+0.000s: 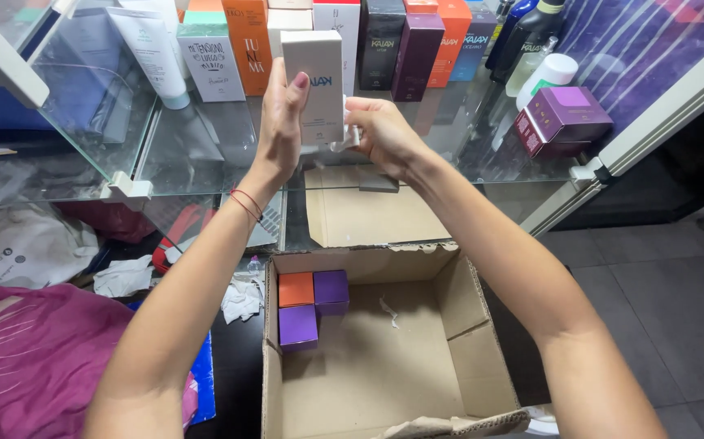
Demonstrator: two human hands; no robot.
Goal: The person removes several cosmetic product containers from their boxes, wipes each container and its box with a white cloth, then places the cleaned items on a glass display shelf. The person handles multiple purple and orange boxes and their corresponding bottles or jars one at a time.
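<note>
White carton (313, 85) is being pinched by both hands' fingers above the shelf (205, 154); slipping, it could be toppling the boxes (384, 45) behind.

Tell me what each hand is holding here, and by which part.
The left hand grips a tall white box by its left side. The right hand presses a small white cloth against its lower right edge.

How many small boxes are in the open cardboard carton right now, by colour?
Purple small boxes: 2
Orange small box: 1
Total: 3, all in the far left corner of the cardboard carton.
</note>
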